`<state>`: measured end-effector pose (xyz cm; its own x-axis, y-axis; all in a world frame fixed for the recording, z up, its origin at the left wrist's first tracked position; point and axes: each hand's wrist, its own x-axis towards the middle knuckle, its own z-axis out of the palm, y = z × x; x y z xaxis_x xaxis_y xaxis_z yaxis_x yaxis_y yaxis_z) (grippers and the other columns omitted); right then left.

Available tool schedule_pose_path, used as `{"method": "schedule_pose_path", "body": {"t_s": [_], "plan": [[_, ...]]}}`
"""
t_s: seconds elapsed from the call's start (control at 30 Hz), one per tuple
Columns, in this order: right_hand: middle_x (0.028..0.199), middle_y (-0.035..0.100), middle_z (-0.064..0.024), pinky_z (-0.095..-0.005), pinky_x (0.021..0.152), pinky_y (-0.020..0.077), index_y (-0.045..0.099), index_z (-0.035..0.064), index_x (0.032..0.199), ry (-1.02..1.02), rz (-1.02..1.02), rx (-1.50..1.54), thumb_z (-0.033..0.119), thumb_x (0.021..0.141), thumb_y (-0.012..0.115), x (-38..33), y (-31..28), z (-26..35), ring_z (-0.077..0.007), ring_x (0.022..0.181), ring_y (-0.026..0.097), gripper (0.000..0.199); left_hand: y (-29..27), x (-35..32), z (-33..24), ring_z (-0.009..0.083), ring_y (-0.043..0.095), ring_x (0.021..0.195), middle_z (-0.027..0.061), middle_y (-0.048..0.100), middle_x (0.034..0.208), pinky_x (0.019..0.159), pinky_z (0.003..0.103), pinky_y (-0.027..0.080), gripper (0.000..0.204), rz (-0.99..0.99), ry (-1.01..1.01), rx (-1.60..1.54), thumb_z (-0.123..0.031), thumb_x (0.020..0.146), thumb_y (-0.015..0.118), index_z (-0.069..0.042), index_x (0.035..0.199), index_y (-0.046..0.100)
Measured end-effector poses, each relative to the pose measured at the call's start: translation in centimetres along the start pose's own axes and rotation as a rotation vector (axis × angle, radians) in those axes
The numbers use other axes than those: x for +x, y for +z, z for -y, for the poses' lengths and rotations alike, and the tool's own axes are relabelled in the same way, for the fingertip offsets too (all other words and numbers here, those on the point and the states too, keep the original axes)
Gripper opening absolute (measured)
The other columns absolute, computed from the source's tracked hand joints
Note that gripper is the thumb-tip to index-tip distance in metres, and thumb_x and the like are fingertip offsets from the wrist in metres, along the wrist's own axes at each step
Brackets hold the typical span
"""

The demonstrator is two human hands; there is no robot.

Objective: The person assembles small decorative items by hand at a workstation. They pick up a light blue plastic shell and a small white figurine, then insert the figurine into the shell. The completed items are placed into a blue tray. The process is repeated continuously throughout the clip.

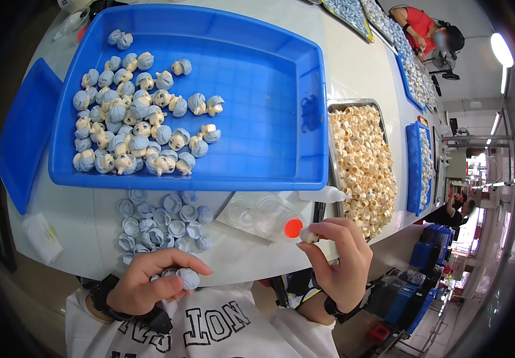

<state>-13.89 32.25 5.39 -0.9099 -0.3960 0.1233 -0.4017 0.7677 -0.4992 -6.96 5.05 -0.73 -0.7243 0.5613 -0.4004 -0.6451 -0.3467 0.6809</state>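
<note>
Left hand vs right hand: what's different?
The left hand holds a ridged blue piece; the right hand pinches a small pale piece. The left is partly in front of the shirt; the right shows beside the red cap. Shared: each wrist wears a black band.

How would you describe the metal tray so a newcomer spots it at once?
Find the large blue bin holding blue-haired doll heads. Immediately to its right, beyond the right hand, sits the metal tray, heaped with small hollow cream pieces. Its silvery rim and cream contents set it apart from that bin and the smaller blue bin farther right.
</note>
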Motion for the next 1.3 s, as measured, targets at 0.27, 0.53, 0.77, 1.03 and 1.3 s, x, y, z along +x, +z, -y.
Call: {"method": "schedule_pose_path", "body": {"t_s": [0.27,0.53,0.77,1.03,1.3], "plan": [[0.078,0.056,-0.0096,-0.0336,0.058,0.0448,0.057,0.0026,0.087,-0.024,0.132,-0.052,0.002,0.066,0.069,1.0,0.1,0.1,-0.0260,0.069,0.055,0.025,0.3,0.1,0.3,0.0062,0.051,0.069,0.0044,0.055,0.080,0.065,0.020,0.042,0.032,0.016,0.083,-0.041,-0.027,0.089,0.052,0.002,0.103,0.050],[0.078,0.054,-0.0090,-0.0343,0.057,0.0442,0.055,0.0027,0.085,-0.001,0.149,-0.073,0.002,0.066,0.070,0.7,0.1,0.0,-0.0258,0.069,0.055,0.024,0.3,0.4,0.6,0.0069,0.047,0.061,0.0061,0.055,0.076,0.055,0.021,0.039,0.027,-0.040,0.180,-0.038,-0.025,0.090,0.051,0.000,0.098,0.049],[0.078,0.056,-0.0100,-0.0335,0.057,0.0453,0.055,0.0028,0.084,0.013,0.019,-0.040,0.003,0.064,0.073,-0.8,0.7,-0.8,-0.0261,0.070,0.057,0.027,0.0,0.7,0.9,0.0068,0.045,0.058,0.0061,0.054,0.075,0.051,0.020,0.037,0.036,-0.007,0.118,-0.144,-0.025,0.093,0.041,0.004,0.113,0.049],[0.077,0.060,-0.0115,-0.0307,0.053,0.0456,0.056,0.0019,0.084,0.009,-0.212,0.040,0.000,0.059,0.076,-1.8,1.8,-0.1,-0.0251,0.065,0.059,0.032,1.6,0.9,-0.6,0.0089,0.046,0.053,0.0097,0.054,0.069,0.046,0.020,0.036,0.042,-0.070,-0.049,-0.111,-0.027,0.092,0.040,0.011,0.109,0.049],[0.077,0.062,-0.0112,-0.0282,0.053,0.0480,0.058,0.0004,0.085,-0.292,-0.066,0.628,0.004,0.057,0.080,-2.1,5.3,4.4,-0.0214,0.063,0.060,0.035,1.4,0.8,0.2,0.0023,0.043,0.059,0.0001,0.052,0.076,0.053,0.016,0.035,0.029,-0.055,0.006,-0.109,-0.019,0.092,0.046,-0.001,0.112,0.052]]}}
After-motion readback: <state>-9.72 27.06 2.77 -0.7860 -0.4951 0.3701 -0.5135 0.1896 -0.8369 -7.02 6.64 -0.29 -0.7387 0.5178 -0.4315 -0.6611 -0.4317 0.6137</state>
